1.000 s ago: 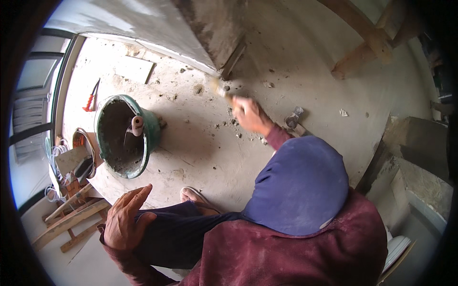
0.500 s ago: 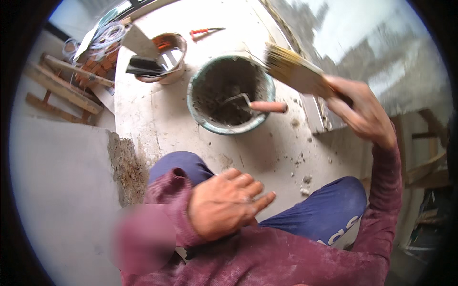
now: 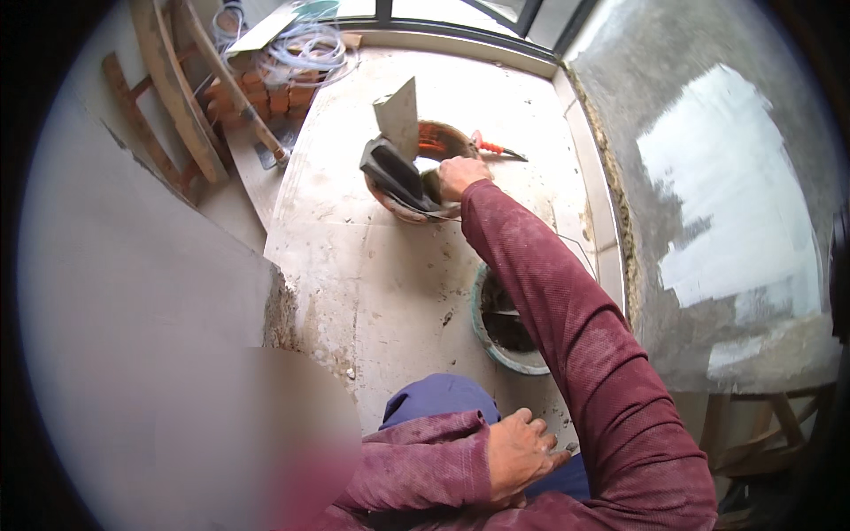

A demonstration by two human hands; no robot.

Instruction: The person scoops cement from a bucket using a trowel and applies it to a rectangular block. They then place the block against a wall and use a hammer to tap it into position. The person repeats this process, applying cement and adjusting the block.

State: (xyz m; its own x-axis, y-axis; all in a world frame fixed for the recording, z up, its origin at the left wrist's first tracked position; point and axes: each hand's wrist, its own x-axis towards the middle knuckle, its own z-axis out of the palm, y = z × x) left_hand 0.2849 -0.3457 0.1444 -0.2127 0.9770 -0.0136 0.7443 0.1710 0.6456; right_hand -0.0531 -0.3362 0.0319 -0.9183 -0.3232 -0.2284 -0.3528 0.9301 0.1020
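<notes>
My right hand (image 3: 462,179) is closed at the rim of a reddish-brown bucket (image 3: 409,212), fingers down toward its inside. It grips the wide paintbrush, now mostly hidden by the hand and the bucket. A flat metal blade (image 3: 398,117) and a black tool part (image 3: 392,171) lean up out of the same bucket. Under my right forearm stands a green bucket (image 3: 479,320) with grey mortar (image 3: 508,334) in it; the arm covers its right side and the trowel handle. My left hand (image 3: 521,453) rests empty over my lap, its fingers loosely bent and apart.
A red-handled pointed tool (image 3: 498,148) lies beyond the reddish bucket. To the right rises a grey wall with a white patch (image 3: 735,190). Coiled clear hose (image 3: 305,53), bricks (image 3: 266,96) and a wooden trestle (image 3: 173,88) are at far left. A wall corner (image 3: 279,310) stands near left.
My right hand has swung the brush from beside the wall, across the green bucket, down into the reddish bucket. The view has shifted. My left hand stays over my lap.
</notes>
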